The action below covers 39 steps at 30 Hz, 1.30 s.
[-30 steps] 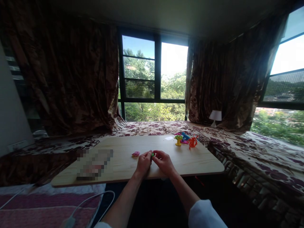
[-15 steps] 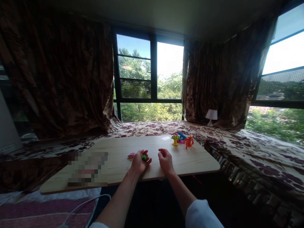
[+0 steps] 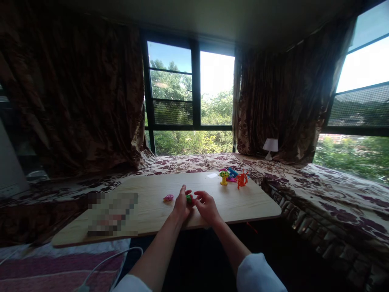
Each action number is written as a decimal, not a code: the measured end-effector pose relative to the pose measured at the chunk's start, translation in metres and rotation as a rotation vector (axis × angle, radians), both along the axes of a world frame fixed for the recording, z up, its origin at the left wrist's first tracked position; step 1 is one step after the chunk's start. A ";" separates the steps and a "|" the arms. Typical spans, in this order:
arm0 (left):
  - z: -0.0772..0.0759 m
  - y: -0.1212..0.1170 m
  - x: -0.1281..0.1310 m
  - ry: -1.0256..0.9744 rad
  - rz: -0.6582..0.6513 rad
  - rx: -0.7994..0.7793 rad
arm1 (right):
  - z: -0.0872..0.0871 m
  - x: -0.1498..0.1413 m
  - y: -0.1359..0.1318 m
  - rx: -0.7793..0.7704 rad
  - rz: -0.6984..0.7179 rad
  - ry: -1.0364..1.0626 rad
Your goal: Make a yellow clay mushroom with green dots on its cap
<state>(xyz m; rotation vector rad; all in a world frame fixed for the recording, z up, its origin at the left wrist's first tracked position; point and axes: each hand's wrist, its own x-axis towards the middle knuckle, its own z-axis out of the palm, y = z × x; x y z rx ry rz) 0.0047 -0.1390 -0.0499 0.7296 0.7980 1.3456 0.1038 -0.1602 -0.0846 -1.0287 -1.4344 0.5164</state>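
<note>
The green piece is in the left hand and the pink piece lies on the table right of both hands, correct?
Not quite: the head view shows the pink piece on the table to the left of the left hand. The green piece is in that hand.

Small green lump [image 3: 189,199], partly hidden, within the left fingers [image 3: 188,192]

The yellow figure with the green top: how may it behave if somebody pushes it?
The yellow figure may tip, since its green top spreads wider than its stem. Its flared foot could steady it slightly.
</note>
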 end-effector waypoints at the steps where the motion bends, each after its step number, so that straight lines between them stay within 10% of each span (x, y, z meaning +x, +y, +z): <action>1: 0.001 0.000 0.001 -0.004 -0.029 0.006 | 0.001 -0.001 -0.001 0.009 0.006 -0.013; 10: -0.008 -0.011 -0.003 0.192 -0.226 0.151 | -0.003 0.002 0.005 0.028 -0.129 -0.049; 39: -0.028 -0.008 -0.030 0.397 -0.062 0.354 | 0.001 -0.003 -0.005 -0.050 0.225 0.095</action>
